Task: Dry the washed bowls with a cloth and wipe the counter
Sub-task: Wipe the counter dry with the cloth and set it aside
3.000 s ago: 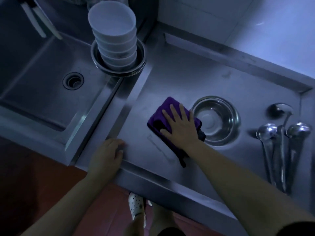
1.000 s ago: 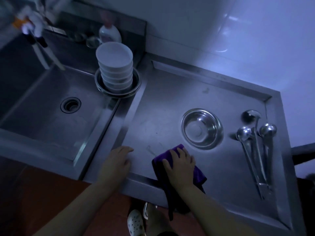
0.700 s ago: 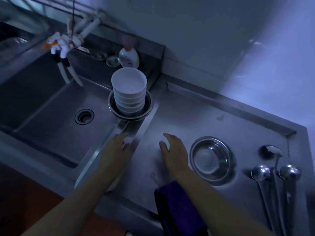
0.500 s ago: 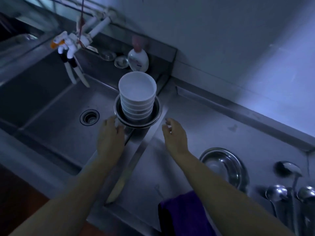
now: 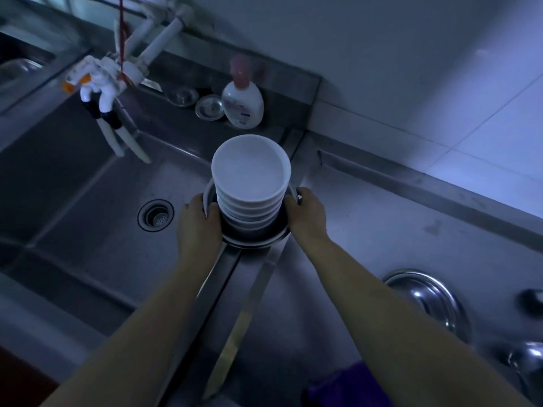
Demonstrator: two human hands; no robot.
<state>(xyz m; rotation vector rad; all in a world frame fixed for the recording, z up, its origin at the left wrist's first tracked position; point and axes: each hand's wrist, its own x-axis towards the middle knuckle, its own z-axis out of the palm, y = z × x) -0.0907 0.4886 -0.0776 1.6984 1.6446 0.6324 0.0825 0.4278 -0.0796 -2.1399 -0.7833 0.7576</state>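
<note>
A stack of several white bowls (image 5: 251,183) stands inside a steel basin (image 5: 258,240) on the ridge between the sink and the counter. My left hand (image 5: 199,223) grips the basin's left rim and my right hand (image 5: 307,217) grips its right rim. The purple cloth (image 5: 346,387) lies loose on the counter's front edge, partly hidden under my right forearm. A second steel bowl (image 5: 432,301) sits empty on the counter (image 5: 367,230) to the right.
The sink (image 5: 97,230) with its drain (image 5: 155,219) lies to the left. A white tap (image 5: 105,80) hangs over it. A soap bottle (image 5: 243,102) and small lids stand on the back ledge. Steel ladles (image 5: 529,356) lie at the far right.
My right hand let go of the purple cloth at the counter's front edge. Both hands reached forward and closed on the rim of the basin holding the bowl stack.
</note>
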